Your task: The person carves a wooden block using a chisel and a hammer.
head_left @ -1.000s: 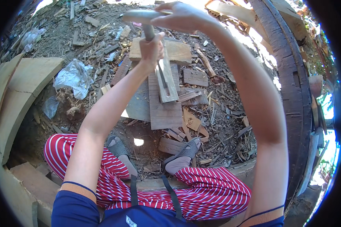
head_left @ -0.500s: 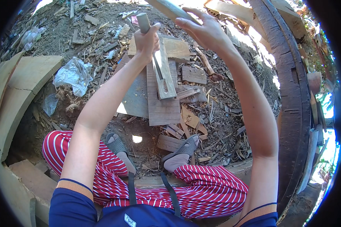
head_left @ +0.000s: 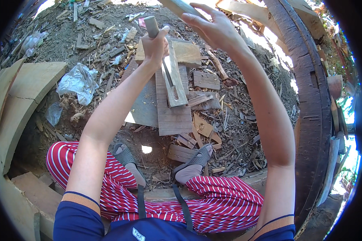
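Observation:
A chisel with a thick grey handle point(head_left: 151, 27) stands tilted in my left hand point(head_left: 154, 49), my fingers wrapped round it. Its dark narrow blade point(head_left: 167, 73) runs down to a slot in a pale wooden bar point(head_left: 175, 91). That bar lies lengthwise on a brown board point(head_left: 175, 120), its far part across a thicker wood block point(head_left: 189, 53). At the top edge, my right hand point(head_left: 219, 30) grips a pale wooden bar-shaped piece point(head_left: 180, 7), raised to the right of the chisel. The far end of that piece is cut off by the picture's edge.
A crumpled clear plastic bag point(head_left: 78, 83) lies on the littered ground at left. Curved wooden slabs point(head_left: 32, 86) stand along the left side. A long dark beam point(head_left: 313, 104) runs down the right. Wood offcuts point(head_left: 206, 80) lie right of the board, near my sandalled feet point(head_left: 195, 162).
My right hand has lifted slightly with the wooden piece, up and to the left. The chisel in my left hand keeps its place in the slot. The whole view has shifted a little.

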`<control>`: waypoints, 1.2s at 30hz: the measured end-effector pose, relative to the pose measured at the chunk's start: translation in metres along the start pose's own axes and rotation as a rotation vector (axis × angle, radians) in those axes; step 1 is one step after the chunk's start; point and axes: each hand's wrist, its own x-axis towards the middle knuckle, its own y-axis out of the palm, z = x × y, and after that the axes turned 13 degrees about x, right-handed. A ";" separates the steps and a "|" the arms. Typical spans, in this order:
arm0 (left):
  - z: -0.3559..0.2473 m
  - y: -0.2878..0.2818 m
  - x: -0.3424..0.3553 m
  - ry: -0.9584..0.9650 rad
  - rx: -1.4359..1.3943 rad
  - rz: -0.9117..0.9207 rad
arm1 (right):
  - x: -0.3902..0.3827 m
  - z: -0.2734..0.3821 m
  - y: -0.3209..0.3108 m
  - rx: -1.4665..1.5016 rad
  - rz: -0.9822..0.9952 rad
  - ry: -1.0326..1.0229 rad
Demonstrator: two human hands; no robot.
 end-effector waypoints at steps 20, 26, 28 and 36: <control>-0.004 0.009 -0.007 0.076 0.026 0.070 | 0.017 0.050 0.006 0.068 -0.150 -0.156; 0.011 0.013 -0.012 0.046 0.099 0.070 | 0.026 0.067 -0.010 -0.349 0.294 0.049; 0.010 0.019 -0.015 0.033 0.080 0.096 | 0.028 0.044 0.002 -0.178 -0.011 -0.056; 0.007 -0.013 -0.006 -0.166 -0.047 -0.043 | 0.006 -0.008 0.022 -0.221 0.061 -0.031</control>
